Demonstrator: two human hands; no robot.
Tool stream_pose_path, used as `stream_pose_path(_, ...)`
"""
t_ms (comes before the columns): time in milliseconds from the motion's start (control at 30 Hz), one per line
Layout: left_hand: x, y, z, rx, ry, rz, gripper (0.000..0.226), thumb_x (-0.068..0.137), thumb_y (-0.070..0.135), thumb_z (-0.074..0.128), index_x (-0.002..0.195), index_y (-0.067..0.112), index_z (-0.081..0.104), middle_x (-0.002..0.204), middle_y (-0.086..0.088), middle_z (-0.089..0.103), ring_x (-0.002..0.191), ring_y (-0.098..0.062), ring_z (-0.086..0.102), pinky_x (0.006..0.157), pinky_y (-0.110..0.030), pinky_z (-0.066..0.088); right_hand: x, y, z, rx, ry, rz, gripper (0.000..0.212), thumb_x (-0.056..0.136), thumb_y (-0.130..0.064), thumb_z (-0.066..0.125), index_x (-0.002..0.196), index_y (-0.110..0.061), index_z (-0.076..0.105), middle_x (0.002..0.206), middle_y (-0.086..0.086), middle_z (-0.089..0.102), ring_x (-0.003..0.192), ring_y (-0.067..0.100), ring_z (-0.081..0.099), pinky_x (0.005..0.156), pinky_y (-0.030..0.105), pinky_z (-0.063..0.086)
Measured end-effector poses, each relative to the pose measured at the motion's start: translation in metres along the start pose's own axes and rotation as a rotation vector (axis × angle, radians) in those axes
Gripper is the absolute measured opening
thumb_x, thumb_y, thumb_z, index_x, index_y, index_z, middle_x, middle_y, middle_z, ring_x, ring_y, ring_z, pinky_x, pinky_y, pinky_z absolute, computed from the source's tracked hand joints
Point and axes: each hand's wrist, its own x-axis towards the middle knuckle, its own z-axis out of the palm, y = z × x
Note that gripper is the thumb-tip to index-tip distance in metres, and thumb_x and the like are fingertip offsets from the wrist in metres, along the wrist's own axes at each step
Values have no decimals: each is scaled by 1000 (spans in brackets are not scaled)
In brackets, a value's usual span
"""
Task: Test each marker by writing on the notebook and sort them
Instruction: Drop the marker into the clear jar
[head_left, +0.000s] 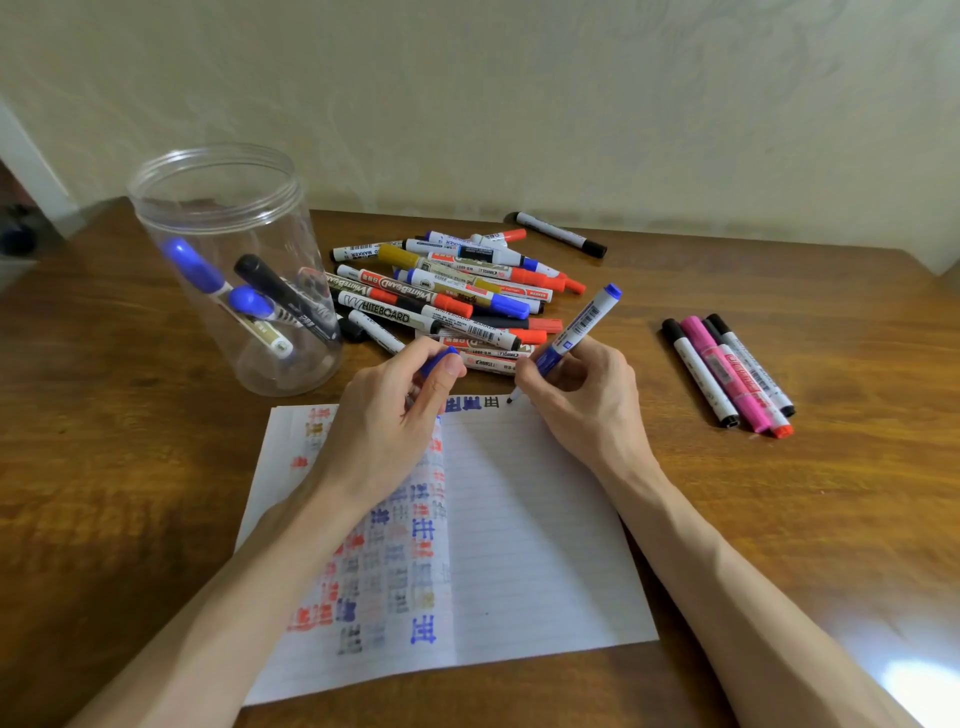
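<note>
The right hand (582, 405) had its grip round the blue marker (584, 322), tip at the notebook (519, 519) to test ink; the left hand (389, 415) pinched its cap (439, 360), probably for recapping.

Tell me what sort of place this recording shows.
Likely a home desk or study corner: a brown wooden table against a pale patterned wall, with a white lined notebook and a loose pile of whiteboard markers on it.
</note>
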Motion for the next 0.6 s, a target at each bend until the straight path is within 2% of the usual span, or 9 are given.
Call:
stream_pose_path(100,1,0,0,3,-1,-3,36,105,48,44,102,20,66,71,10,65,66,-15,65,59,-48,53,1,1,-1,13,18,8,13,92,-19,77,83,-12,70,70,-7,68,61,3,62,58,13,48)
stream_pose_path(200,0,2,1,0,-12,-4,37,104,48,43,102,18,66,71,12,64,68,-14,66,57,-45,53,1,-1,-2,43,1,20,12,94,-19,76,83,-16,71,73,-5,72,64,4,68,60,14,52)
stream_pose_path(300,0,3,1,-8,-15,-4,39,103,48,43,103,17,66,71,15,64,69,-11,66,56,-36,53,0,-2,-1,56,-44,-1,8,94,-20,77,91,-13,75,83,-5,76,72,8,73,64,19,58)
stream_pose_path(400,0,4,1,-10,-12,-6,39,103,47,43,103,16,66,71,18,63,69,-6,66,54,-27,51,-1,0,1,13,-40,-25,6,92,-18,78,90,-14,74,82,-9,74,71,2,70,64,13,54)
stream_pose_path(534,0,3,0,-7,-9,-12,37,104,48,43,101,19,65,70,7,65,65,-17,65,59,-47,52,0,0,-1,-16,10,19,15,91,-16,77,81,-13,67,71,-8,64,62,-2,59,59,9,46)
stream_pose_path(600,0,3,0,-10,-6,-14,38,104,49,43,101,19,65,70,6,65,66,-18,65,59,-50,52,0,0,-1,-9,13,18,14,91,-15,77,82,-11,67,71,-7,65,61,-2,60,59,10,46)
